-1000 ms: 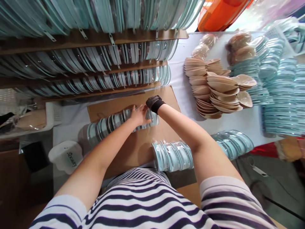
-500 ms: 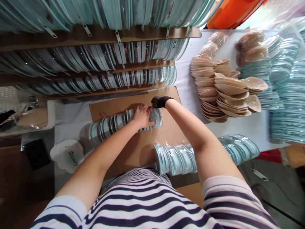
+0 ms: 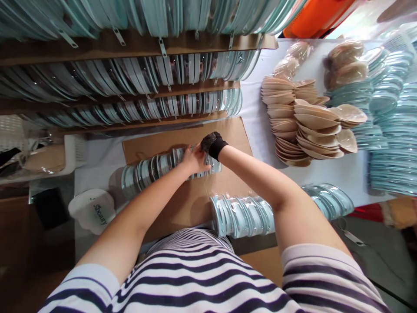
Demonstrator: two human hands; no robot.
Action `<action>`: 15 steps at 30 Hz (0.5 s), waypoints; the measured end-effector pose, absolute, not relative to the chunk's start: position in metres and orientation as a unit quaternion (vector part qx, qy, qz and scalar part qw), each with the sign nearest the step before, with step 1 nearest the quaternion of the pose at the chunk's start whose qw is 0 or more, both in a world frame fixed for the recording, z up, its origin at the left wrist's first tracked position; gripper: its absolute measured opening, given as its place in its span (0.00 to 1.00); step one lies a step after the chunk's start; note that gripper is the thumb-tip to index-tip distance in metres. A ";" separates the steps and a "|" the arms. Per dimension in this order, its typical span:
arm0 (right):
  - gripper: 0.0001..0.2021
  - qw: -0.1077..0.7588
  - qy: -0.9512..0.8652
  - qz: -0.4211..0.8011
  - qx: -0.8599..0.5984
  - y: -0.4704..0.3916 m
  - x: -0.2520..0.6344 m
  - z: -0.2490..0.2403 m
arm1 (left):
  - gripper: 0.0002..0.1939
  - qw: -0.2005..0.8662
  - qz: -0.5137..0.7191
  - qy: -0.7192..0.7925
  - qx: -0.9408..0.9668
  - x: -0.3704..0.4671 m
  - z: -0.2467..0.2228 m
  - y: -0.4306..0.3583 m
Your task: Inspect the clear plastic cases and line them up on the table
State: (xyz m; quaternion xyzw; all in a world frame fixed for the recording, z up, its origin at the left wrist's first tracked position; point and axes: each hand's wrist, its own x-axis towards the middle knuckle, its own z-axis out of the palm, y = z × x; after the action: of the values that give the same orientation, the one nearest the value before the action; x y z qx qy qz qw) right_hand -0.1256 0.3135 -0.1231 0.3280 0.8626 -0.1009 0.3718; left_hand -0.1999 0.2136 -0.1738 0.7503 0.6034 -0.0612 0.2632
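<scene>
A row of clear, rounded plastic packs (image 3: pixel 146 171) stands on edge across a flat sheet of cardboard (image 3: pixel 184 201). My bare left hand (image 3: pixel 195 161) lies over the right part of this row, its thumb and fingers spread on the pack edges. Right beside it, my right hand (image 3: pixel 212 144) wears a black textured glove and bends down at the row's back edge. Its fingers look curled, and whatever they hold is hidden beneath the glove. The packs under both hands are partly covered.
Rows of similar packs (image 3: pixel 156 106) stand on cardboard strips at the back. Another pack row (image 3: pixel 243 216) lies near my body. Stacked beige cups (image 3: pixel 316 119) and pale blue packs (image 3: pixel 395 152) fill the right. A scalloped white pack (image 3: pixel 92 211) and a white basket (image 3: pixel 70 154) are left.
My right gloved hand has moved slightly left, closer to my left hand, and its back has turned more toward me. My left hand has stayed on the row.
</scene>
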 end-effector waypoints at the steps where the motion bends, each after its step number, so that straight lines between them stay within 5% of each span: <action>1: 0.16 0.365 0.862 -0.097 0.337 0.311 -0.122 -0.122 | 0.45 0.263 -0.054 0.605 0.749 -0.200 -0.173 0.214; 8: 0.21 0.312 0.853 -0.091 0.408 0.252 -0.055 -0.110 | 0.48 0.292 -0.014 0.611 0.735 -0.204 -0.169 0.214; 15: 0.20 0.338 0.811 -0.161 0.450 0.179 -0.010 -0.158 | 0.48 0.292 0.003 0.617 0.731 -0.204 -0.169 0.214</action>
State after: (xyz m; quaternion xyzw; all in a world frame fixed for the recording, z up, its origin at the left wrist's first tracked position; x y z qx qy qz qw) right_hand -0.0100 0.1787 -0.1580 0.4502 0.8107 -0.1610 0.3380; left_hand -0.2037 0.2139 -0.1686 0.7311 0.6165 0.0030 0.2922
